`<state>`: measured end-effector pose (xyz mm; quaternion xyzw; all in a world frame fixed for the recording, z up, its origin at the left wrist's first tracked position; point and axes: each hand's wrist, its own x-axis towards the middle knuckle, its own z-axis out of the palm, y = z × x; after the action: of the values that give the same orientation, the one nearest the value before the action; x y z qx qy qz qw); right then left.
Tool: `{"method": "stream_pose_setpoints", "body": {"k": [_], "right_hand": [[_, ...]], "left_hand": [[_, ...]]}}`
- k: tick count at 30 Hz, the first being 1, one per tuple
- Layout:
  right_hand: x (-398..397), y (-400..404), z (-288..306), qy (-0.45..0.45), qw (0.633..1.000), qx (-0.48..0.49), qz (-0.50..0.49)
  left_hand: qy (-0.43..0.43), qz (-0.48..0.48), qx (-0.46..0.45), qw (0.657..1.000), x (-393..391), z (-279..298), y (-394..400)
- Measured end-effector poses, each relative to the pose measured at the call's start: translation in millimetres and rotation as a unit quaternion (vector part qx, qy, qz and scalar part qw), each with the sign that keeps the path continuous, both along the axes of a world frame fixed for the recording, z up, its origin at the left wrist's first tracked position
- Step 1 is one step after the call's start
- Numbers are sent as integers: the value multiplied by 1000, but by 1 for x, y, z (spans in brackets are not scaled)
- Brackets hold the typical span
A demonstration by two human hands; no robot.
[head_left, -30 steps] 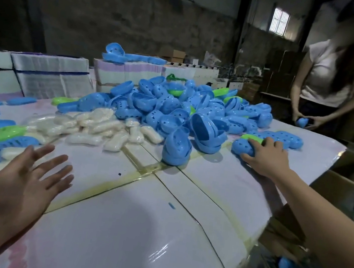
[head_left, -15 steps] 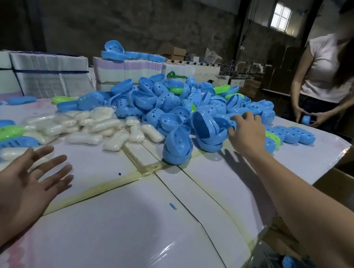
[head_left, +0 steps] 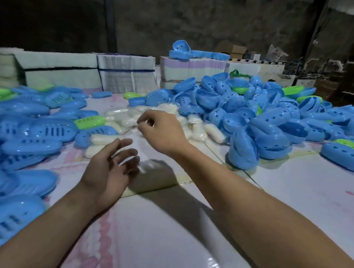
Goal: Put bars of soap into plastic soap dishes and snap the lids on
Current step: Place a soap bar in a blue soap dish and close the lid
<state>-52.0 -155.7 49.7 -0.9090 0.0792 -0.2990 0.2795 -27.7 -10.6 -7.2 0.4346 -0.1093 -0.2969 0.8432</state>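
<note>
The right hand (head_left: 160, 131) hangs with curled fingers over the white soap bars (head_left: 195, 128) at the middle of the tabletop (head_left: 299, 196); whether it holds one is unclear. The left hand (head_left: 110, 167) hovers nearer, fingers relaxed. Blue soap dishes (head_left: 265, 114) pile up far right, lids (head_left: 24, 126) at left.

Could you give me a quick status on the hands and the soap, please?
Left hand open, empty, above the table. Right hand curled over the soap pile, grip unclear. Nothing in the way.
</note>
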Motion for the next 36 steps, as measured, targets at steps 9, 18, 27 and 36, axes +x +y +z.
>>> {"method": "stream_pose_setpoints", "body": {"k": [9,18,27,36], "right_hand": [[39,23,-51,-16,984,176,26],[41,28,-60,25,997,-5,77],[38,37,-60,44,989,-104,97],[41,43,-65,85,968,-226,63]], "left_hand": [[83,52,-14,995,9,1,2],[-420,276,395,769,45,30,36],[-429,76,803,408,129,42,109],[-419,28,835,357,145,45,111]]}}
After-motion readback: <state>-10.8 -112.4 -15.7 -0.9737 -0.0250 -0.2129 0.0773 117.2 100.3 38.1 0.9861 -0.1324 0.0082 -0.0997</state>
